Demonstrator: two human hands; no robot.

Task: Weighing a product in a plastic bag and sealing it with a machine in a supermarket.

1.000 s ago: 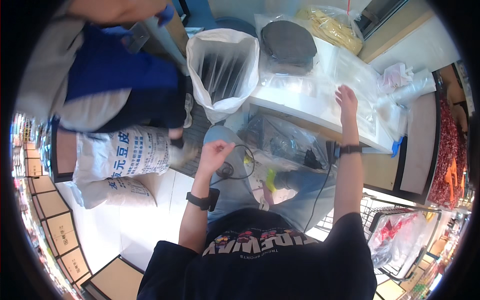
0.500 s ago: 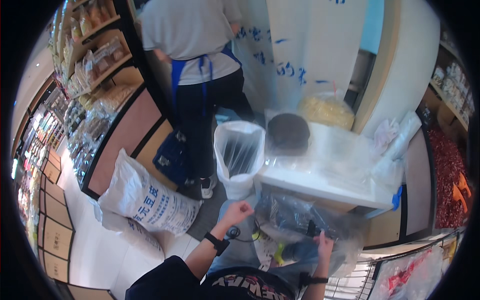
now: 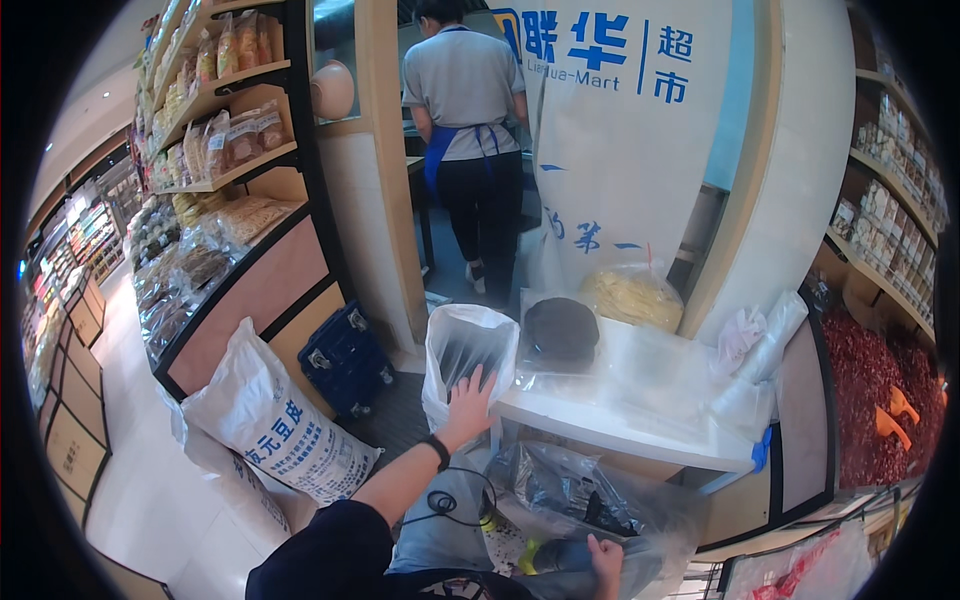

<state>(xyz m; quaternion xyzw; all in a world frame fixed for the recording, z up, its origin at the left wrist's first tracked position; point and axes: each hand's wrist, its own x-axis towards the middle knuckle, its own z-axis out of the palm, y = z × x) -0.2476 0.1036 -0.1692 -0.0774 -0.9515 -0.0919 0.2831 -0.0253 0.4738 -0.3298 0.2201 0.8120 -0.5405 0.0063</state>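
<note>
White sack (image 3: 505, 358) could tip if the left hand (image 3: 470, 408), fingers spread, leans on it while the right hand (image 3: 605, 558) clutches a clear bag (image 3: 660, 545).

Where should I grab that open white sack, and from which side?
I'd grip the white sack by its rim, probably from above on the near side: it stands upright, mouth open, with the left hand at its mouth.

One open white bag (image 3: 438, 372), two printed sacks (image 3: 295, 430) — one dark bundle (image 3: 562, 335), one yellow-filled bag (image 3: 632, 298), one co-worker (image 3: 465, 105).
</note>
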